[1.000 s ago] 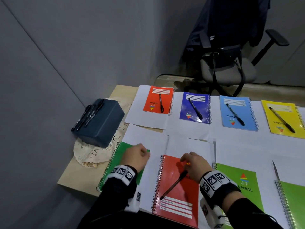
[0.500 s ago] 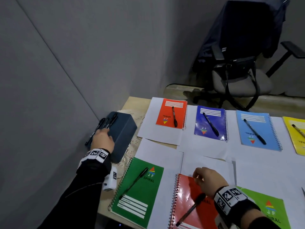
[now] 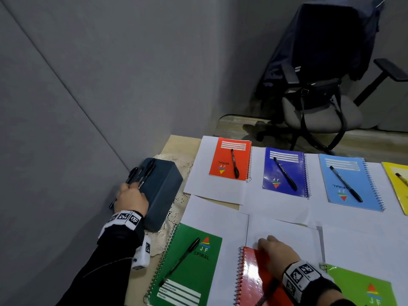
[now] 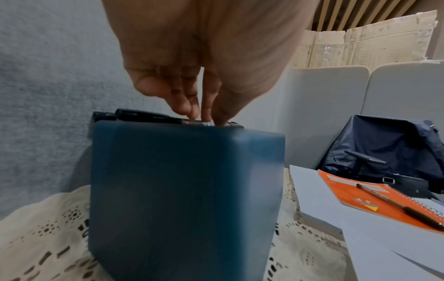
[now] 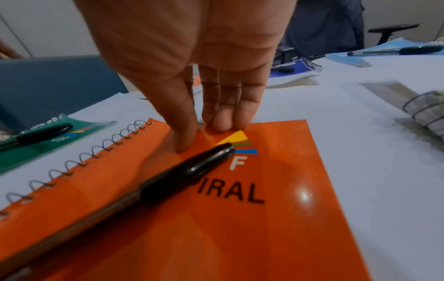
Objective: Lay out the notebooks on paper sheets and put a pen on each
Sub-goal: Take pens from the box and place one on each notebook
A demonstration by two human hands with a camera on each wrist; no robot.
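My left hand (image 3: 130,189) is at the near end of the dark blue box (image 3: 162,191), and its fingertips (image 4: 192,112) and thumb pinch one of the black pens (image 4: 144,116) lying on the box top. My right hand (image 3: 266,242) rests with straight fingers (image 5: 224,124) on the red notebook (image 5: 240,218). A black pen (image 5: 168,180) lies loose on that cover beside the thumb. The green notebook (image 3: 194,274) carries a pen (image 3: 181,261). In the far row the orange (image 3: 221,160), dark blue (image 3: 287,173) and light blue (image 3: 353,184) notebooks each bear a pen, all on white sheets (image 3: 282,230).
A yellow notebook (image 3: 397,182) with a pen is cut off at the right edge, and a light green notebook (image 3: 362,288) lies at the bottom right. A lace doily (image 3: 176,208) lies under the box. Grey wall runs close on the left. An office chair (image 3: 320,107) stands beyond the table.
My left hand left the green notebook, where a pen now lies, and reached left to the pens on the box. My right hand let go of the pen on the red notebook.
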